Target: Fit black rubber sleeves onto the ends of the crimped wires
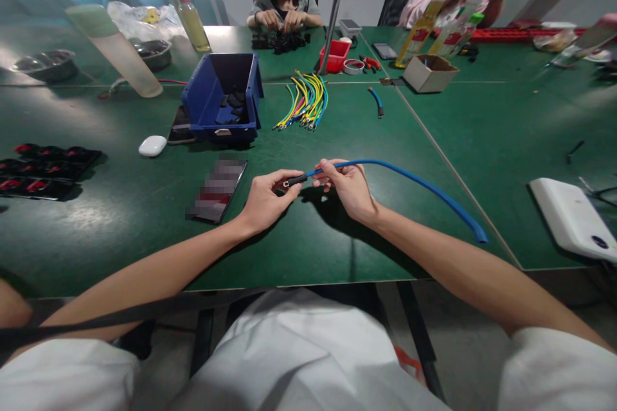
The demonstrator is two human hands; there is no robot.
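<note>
Between finger and thumb, my left hand (267,200) pinches a black sleeve (297,180) at the near-left end of a blue cable (414,176). A small metal ring terminal (286,184) pokes out of that sleeve. My right hand (354,194) grips the cable just right of the sleeve. From there the cable arcs away to the right, its thicker far end hanging over the table. Both hands are just above the green table (308,257). Beyond them lie a bundle of yellow, green and blue wires (311,99) and a short blue cable piece (376,103).
A blue bin (193,99) holds black pieces. Left of my hands are a phone (219,191), a white case (153,146) and black-and-red parts (43,170). A white device (571,218) lies right. A pole (333,19) rises behind the wires. Two people sit opposite.
</note>
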